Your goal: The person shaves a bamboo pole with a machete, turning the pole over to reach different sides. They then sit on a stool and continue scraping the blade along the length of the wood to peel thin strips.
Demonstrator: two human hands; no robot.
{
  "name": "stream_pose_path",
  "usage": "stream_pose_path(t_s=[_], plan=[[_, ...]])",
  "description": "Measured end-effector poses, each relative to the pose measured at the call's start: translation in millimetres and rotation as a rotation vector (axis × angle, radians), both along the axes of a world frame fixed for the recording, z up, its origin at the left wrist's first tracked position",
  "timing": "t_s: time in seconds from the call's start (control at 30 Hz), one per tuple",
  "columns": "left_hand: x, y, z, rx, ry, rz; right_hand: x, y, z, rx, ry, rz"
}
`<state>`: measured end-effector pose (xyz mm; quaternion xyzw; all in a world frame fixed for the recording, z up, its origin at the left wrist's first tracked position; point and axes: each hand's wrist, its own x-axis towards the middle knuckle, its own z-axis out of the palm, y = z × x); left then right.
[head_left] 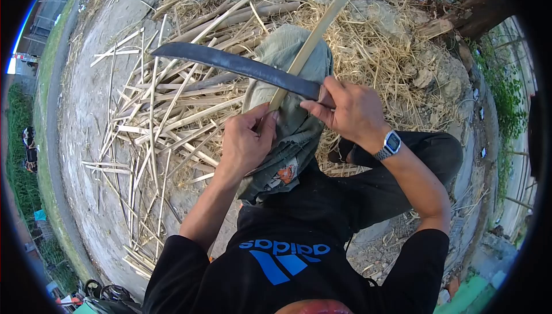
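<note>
Grey ground, w/ split pale strips & curly straw-coloured shavings. Person's L grip pinches low end of flat pale wooden strip, atop grey-green cloth; R grip closed on handle of long curved dark-metal knife, blade across strip. Best: shallow angle, light pressure, L thumb clear.

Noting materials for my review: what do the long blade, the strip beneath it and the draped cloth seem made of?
Blade: probably steel, dark and smooth, with a dull sheen. Strip: split bamboo or wood, apparently unfinished, pale and matte. Cloth: greyish-green fabric, fibre unclear, with soft folds.
</note>
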<state>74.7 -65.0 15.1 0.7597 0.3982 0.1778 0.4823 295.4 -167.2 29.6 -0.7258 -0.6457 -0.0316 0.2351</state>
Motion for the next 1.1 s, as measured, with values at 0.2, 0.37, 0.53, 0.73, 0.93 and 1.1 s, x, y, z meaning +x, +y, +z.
stream_pose_path(t_s=[0.2, 0.37, 0.53, 0.73, 0.93, 1.1], plan=[[-1.2, -4.6, -5.6, 0.015, -0.049, -0.045, -0.5, -6.3, 8.5, -0.114, 0.075, 0.058], [0.8, -10.6, -2.8, -0.009, -0.044, -0.012, 35.5, 5.8, 19.5, -0.1, 0.289, -0.223], [-4.0, -9.2, -13.4, 0.167, -0.076, -0.047, -1.7, -17.2, 1.9, -0.126, 0.093, 0.06], [-7.5, -14.7, -3.0, 0.281, -0.06, -0.01, 45.2, -3.0, 12.4, -0.158, 0.399, -0.219], [-17.2, -12.1, -7.0, 0.28, -0.007, -0.059, 59.7, -6.9, -4.0, -0.125, 0.132, -0.146], [-20.9, -8.5, 0.1, 0.341, 0.076, -0.083, 72.4, -0.6, 6.2, -0.157, 0.265, -0.262]])
